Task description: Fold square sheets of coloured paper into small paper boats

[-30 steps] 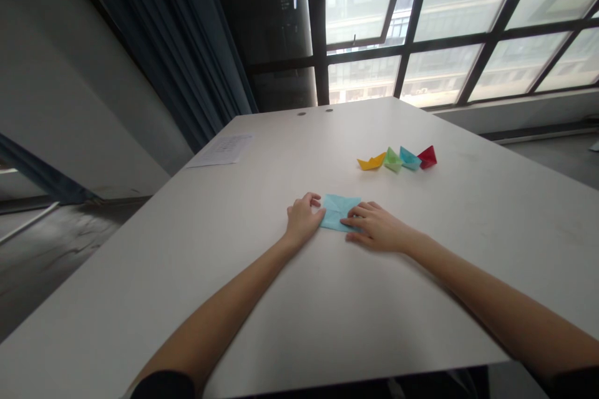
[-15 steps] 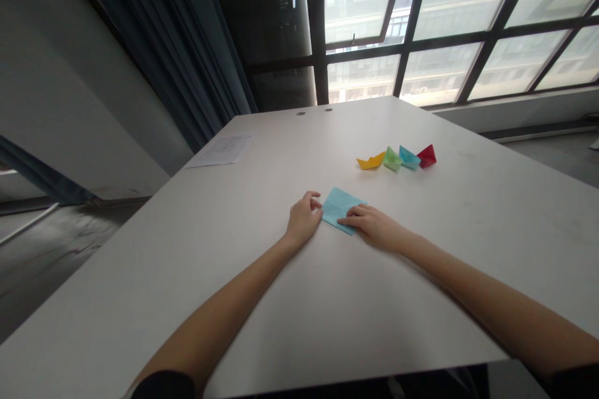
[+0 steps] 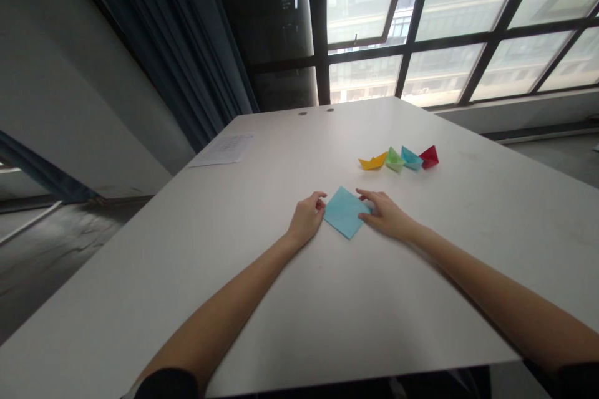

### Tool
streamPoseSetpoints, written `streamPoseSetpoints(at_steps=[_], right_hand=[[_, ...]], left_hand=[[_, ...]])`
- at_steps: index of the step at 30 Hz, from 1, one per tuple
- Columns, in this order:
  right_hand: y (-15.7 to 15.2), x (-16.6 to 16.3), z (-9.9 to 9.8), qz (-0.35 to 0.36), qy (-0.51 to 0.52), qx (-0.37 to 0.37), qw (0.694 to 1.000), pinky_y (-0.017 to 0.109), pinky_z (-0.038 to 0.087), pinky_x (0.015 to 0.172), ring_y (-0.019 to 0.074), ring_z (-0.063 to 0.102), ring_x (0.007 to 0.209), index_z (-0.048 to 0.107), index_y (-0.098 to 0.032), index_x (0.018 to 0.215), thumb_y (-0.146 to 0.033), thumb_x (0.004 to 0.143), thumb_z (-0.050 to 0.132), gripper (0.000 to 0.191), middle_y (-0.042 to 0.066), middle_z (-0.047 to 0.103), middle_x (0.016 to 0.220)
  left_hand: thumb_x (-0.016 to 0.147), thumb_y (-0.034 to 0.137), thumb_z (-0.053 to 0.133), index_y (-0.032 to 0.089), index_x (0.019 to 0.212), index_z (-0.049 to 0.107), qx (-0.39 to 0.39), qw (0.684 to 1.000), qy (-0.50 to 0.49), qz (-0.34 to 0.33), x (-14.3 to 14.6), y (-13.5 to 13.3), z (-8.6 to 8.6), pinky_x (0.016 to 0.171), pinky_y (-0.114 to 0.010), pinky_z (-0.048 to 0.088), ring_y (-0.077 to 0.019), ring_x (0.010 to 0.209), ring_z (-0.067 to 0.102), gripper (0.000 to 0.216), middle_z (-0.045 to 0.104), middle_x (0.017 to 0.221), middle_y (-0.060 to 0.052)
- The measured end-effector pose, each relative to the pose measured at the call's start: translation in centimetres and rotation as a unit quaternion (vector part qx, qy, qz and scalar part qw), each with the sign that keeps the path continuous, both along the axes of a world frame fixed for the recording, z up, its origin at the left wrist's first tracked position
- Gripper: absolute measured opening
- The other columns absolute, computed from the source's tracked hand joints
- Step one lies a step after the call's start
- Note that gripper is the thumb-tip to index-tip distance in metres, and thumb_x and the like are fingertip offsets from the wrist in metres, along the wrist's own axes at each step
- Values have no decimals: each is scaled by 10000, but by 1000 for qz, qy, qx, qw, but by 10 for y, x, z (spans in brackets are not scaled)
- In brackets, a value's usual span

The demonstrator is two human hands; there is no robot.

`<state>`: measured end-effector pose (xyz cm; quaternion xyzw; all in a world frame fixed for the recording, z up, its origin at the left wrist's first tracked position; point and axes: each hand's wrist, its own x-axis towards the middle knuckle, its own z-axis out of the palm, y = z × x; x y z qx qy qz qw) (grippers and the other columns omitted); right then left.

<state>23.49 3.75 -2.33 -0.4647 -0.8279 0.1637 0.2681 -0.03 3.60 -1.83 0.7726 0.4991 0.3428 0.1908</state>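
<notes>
Blue paper (image 3: 345, 213) lies nearer to us than the yellow boat (image 3: 373, 163). The right hand (image 3: 386, 216) has its fingers apart; whether the left hand (image 3: 306, 218) grips, we cannot tell. Uneven push could turn the paper.

The left hand (image 3: 306, 220) and right hand (image 3: 386, 214) flank blue paper (image 3: 345, 212); four paper boats (image 3: 394, 161) stand beyond.

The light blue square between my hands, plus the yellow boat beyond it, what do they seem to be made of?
The light blue flat square looks like matte paper: it lies thin, with crisp straight edges. The small yellow folded boat also seems matte paper, given its sharp points, though thin card is possible.
</notes>
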Motion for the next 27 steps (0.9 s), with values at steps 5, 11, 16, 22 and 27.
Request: streamPoseSetpoints(at_steps=[5, 11, 16, 22, 27], right_hand=[[0, -2, 4, 5, 15, -7, 1000, 351, 410, 800, 194, 515, 863, 495, -185, 1156, -248, 732, 556, 432, 52, 574, 894], [1, -1, 4, 12, -6, -7, 1000, 314, 424, 738, 177, 528, 784, 625, -194, 911, -248, 737, 551, 197, 49, 580, 807], [2, 1, 3, 33, 1, 26, 999, 320, 423, 776, 182, 528, 828, 633, -186, 897, -237, 766, 528, 176, 61, 606, 852], [4, 5, 2, 69, -24, 69, 995, 316, 433, 753, 178, 531, 802, 637, -198, 876, -189, 789, 494, 168, 52, 631, 821], [2, 6, 5, 58, -61, 92, 992, 306, 438, 722, 172, 533, 757, 638, -198, 901, -129, 787, 458, 224, 51, 630, 780]], left_hand=[[718, 95, 472, 184, 1031, 540, 17, 999, 22, -19, -1, 1, 0, 777, -274, 421, -145, 762, 566, 332, 611, 789, -15], [718, 203, 555, 198, 879, 626, 31, 993, 88, -69, -3, 0, 4, 817, -311, 401, -186, 868, 551, 176, 635, 893, -49], [760, 220, 531, 204, 864, 637, 52, 984, 143, -92, -4, 0, 2, 804, -312, 395, -186, 870, 538, 150, 644, 896, -52], [795, 186, 465, 181, 885, 631, 104, 961, 220, -129, -3, -4, 6, 777, -315, 397, -180, 849, 534, 189, 636, 885, -60], [797, 185, 449, 176, 867, 632, 130, 949, 256, -133, -2, -5, 9, 742, -306, 397, -167, 808, 543, 196, 634, 848, -58]])
